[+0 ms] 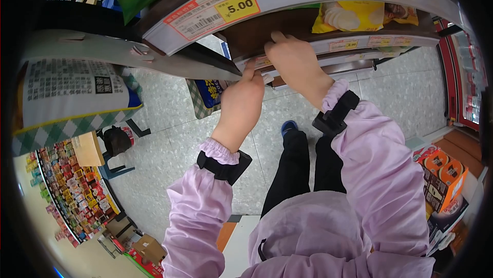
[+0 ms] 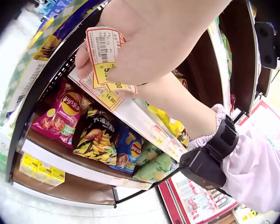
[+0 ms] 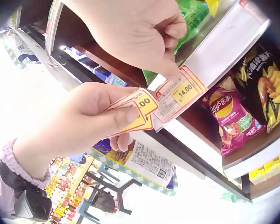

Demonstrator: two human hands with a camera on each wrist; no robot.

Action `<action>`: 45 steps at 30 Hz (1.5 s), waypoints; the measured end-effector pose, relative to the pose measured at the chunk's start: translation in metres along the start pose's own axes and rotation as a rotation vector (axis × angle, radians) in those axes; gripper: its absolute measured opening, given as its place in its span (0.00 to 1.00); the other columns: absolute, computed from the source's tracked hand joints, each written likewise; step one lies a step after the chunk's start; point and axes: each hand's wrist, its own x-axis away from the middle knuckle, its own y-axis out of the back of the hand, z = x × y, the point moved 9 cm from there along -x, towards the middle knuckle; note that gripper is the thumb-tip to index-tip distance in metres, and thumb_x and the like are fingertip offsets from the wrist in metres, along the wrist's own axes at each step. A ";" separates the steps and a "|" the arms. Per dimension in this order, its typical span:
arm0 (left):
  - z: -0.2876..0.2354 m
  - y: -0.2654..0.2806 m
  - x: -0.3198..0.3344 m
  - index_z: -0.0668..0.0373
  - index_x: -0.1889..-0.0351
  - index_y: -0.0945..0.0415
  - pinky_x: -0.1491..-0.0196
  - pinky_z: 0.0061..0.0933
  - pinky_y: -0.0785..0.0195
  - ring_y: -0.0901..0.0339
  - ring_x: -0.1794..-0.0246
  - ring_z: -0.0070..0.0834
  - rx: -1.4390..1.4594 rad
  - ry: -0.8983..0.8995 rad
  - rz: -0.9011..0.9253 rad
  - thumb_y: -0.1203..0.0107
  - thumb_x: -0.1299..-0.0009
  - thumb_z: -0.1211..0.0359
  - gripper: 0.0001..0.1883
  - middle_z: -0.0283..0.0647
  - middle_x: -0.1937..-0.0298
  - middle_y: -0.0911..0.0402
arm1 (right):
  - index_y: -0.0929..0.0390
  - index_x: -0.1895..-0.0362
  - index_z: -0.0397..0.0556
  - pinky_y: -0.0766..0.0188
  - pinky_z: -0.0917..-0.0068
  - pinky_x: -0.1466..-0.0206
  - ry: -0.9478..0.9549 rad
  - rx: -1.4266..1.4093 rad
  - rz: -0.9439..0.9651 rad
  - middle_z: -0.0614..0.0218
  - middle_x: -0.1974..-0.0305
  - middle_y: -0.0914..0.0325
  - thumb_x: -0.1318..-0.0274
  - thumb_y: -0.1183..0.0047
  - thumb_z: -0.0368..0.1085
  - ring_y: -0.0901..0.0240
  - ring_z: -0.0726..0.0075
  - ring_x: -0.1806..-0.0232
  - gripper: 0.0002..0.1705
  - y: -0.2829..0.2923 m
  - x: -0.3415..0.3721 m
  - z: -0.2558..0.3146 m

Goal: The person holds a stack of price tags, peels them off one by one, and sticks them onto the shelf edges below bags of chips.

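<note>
At the shelf's left corner, my left hand (image 1: 240,107) pinches a small stack of price tags (image 3: 139,122) with red borders and yellow price fields, fanned between thumb and fingers. In the left wrist view these price tags (image 2: 102,49) overlap the shelf edge. My right hand (image 1: 297,63) is just right of it, fingers bent, gripping the upper edge of a 14.00 price tag (image 3: 176,99). That tag lies against the white label strip (image 3: 224,46), and layered edges show at its side. The far side of the right hand's grip is hidden.
Below the strip stand a magenta chip bag (image 2: 63,114), a black chip bag (image 2: 97,135) and a blue chip bag (image 2: 128,148). A higher shelf edge bears a 5.00 label (image 1: 213,8). A large checked bag (image 1: 77,93) sits left, and a red-framed cooler (image 1: 457,78) right.
</note>
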 end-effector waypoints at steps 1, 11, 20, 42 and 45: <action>-0.001 0.000 0.000 0.70 0.61 0.29 0.72 0.30 0.27 0.21 0.71 0.36 0.003 -0.004 0.011 0.49 0.50 0.79 0.16 0.50 0.43 0.31 | 0.25 0.75 0.45 0.27 0.68 0.67 -0.013 -0.016 0.006 0.61 0.67 0.29 0.78 0.39 0.28 0.27 0.57 0.64 0.15 0.001 0.000 -0.001; -0.003 0.006 0.008 0.69 0.64 0.28 0.69 0.36 0.27 0.21 0.69 0.42 0.081 0.038 0.052 0.51 0.48 0.78 0.12 0.50 0.42 0.33 | 0.23 0.74 0.46 0.27 0.64 0.66 -0.052 0.061 -0.022 0.60 0.66 0.27 0.63 0.48 0.29 0.26 0.54 0.65 0.06 0.042 0.017 -0.011; -0.024 0.019 0.040 0.67 0.58 0.28 0.69 0.30 0.29 0.23 0.75 0.33 0.919 0.232 0.105 0.57 0.32 0.72 0.10 0.44 0.65 0.21 | 0.24 0.71 0.44 0.30 0.62 0.66 -0.208 -0.488 0.027 0.57 0.71 0.25 0.51 0.49 0.34 0.26 0.52 0.68 0.06 0.089 0.093 -0.021; -0.201 0.163 0.043 0.63 0.36 0.47 0.61 0.27 0.27 0.23 0.61 0.30 1.770 -0.112 0.391 0.57 0.35 0.78 0.27 0.45 0.50 0.29 | 0.24 0.66 0.38 0.36 0.84 0.77 -0.372 -1.176 -0.025 0.71 0.77 0.24 0.48 0.44 0.34 0.33 0.85 0.79 0.10 0.237 0.180 -0.044; -0.209 0.169 0.040 0.64 0.37 0.45 0.59 0.28 0.26 0.23 0.60 0.31 1.769 -0.088 0.378 0.56 0.35 0.78 0.26 0.46 0.50 0.29 | 0.23 0.65 0.38 0.36 0.84 0.77 -0.366 -1.180 -0.076 0.71 0.77 0.25 0.47 0.45 0.34 0.34 0.85 0.79 0.10 0.246 0.185 -0.051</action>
